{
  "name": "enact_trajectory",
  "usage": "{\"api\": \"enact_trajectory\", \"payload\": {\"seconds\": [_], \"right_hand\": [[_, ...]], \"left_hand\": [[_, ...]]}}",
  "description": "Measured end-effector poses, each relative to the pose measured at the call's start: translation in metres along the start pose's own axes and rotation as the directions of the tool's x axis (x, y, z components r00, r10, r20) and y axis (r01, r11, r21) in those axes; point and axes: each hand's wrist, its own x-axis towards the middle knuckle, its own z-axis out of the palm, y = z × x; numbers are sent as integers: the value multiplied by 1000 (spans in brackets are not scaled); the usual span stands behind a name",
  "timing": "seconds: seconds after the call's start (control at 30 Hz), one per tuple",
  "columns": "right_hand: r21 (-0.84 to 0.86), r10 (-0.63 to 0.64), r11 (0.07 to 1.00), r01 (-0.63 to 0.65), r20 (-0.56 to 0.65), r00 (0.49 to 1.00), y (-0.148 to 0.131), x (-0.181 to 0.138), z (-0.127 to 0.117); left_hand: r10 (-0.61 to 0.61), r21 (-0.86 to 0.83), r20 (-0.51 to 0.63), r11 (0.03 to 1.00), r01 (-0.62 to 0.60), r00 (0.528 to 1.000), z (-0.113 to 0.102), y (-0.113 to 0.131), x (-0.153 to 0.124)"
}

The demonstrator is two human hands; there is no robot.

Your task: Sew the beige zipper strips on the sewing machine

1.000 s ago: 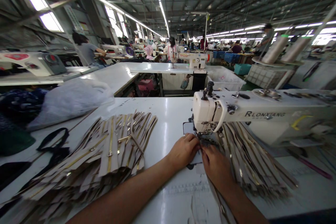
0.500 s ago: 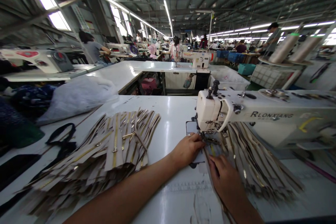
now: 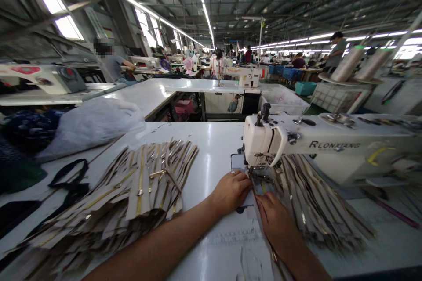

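A beige zipper strip (image 3: 263,224) runs from the needle area of the white sewing machine (image 3: 260,140) down toward me. My left hand (image 3: 231,189) is closed at the strip's edge, fingertips close beside the presser foot (image 3: 255,174). Just below and to the right, my right hand (image 3: 277,217) pinches the same strip, thumb and fingers together. On the left lies a fanned pile of beige zippers (image 3: 145,184) with gold teeth and metal pulls. Another zipper bundle (image 3: 310,202) spreads under the machine arm. My fingers partly hide the strip at the needle.
A white plastic bag (image 3: 95,125) and black straps (image 3: 70,180) lie at the left. Thread cones (image 3: 349,65) stand at the right rear. A slim purple tool (image 3: 394,213) rests right of the machine. A co-worker (image 3: 112,61) sits beyond on the left.
The whole view has shifted slightly, moving the scene a little left. Both hands stay at the needle, and the strip lies slightly differently below the right hand.
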Motion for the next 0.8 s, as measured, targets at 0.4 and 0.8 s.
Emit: {"api": "enact_trajectory", "payload": {"seconds": [0.4, 0.8], "right_hand": [[-20, 117, 993, -115, 164, 979, -13, 38, -15], [-28, 85, 996, -84, 15, 996, -11, 36, -4]], "left_hand": [[-25, -8, -26, 1000, 25, 999, 0, 1, -3], [-56, -31, -3, 998, 56, 998, -2, 2, -2]]}}
